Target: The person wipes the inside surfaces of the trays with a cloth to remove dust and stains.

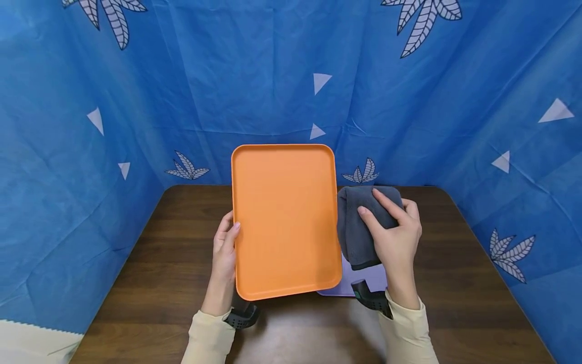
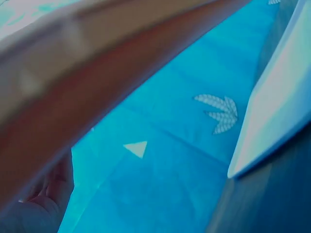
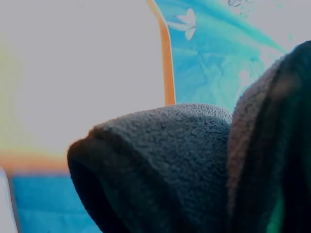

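Observation:
An orange rectangular tray [image 1: 286, 217] with a low raised rim is held up, tilted toward the head camera. My left hand [image 1: 224, 253] grips its left edge, thumb over the rim and the other fingers mostly hidden behind. In the left wrist view the tray [image 2: 97, 82] crosses as a blurred band above part of the left hand [image 2: 48, 199]. My right hand [image 1: 397, 237] holds a folded dark grey cloth [image 1: 359, 222] beside the tray's right edge. Thumb and index finger lie on the cloth's near face. The cloth [image 3: 165, 145] fills the lower right wrist view.
A purple tray [image 1: 364, 278] lies on the dark wooden table [image 1: 182, 263], partly hidden by the orange tray, the cloth and the right wrist. Blue patterned curtains [image 1: 218, 76] hang behind the table and along both sides. Each wrist wears a black camera strap.

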A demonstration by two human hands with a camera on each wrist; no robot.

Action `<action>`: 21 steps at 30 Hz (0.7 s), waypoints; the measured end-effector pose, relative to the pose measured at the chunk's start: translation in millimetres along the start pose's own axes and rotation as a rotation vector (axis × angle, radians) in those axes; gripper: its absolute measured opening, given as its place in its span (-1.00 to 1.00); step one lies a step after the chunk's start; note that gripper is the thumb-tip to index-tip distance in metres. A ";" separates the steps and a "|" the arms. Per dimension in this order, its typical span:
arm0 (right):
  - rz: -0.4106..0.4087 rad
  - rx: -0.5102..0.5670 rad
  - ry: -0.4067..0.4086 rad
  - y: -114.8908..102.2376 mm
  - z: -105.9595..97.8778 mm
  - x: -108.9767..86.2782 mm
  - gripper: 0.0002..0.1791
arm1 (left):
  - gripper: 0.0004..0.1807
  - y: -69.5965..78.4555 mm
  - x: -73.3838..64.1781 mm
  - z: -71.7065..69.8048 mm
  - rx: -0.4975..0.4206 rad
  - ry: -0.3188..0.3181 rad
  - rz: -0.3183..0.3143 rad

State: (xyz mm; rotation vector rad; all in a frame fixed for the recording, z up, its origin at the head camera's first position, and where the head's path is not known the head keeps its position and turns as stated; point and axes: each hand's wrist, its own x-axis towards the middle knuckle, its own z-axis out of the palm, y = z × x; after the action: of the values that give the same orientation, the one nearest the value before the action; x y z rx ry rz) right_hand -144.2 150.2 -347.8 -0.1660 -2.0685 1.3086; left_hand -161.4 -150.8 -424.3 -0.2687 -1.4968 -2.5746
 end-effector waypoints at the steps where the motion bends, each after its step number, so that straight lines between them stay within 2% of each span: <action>1: -0.011 0.015 0.000 -3.7 2.3 2.5 -0.53 | -0.67 -0.4 -1.7 2.7 0.002 -0.008 0.002; 9: -0.068 0.069 -0.013 -24.0 24.2 19.1 -0.52 | -0.66 -6.1 -13.0 17.7 -0.014 -0.076 0.027; 16: -0.124 -0.023 -0.031 -34.8 50.7 33.2 -0.50 | -0.64 -6.8 -17.2 20.1 0.001 -0.079 0.027; 21: -0.090 -0.100 -0.048 -37.9 60.3 35.7 -0.48 | -0.63 -7.4 -17.0 19.2 0.003 -0.099 0.038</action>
State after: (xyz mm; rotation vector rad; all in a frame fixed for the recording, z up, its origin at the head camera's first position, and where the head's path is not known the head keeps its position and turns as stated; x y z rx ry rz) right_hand -198.7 101.9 -315.4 -0.0848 -2.1576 1.1668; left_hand -145.0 -129.7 -425.1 -0.4263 -1.5128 -2.5640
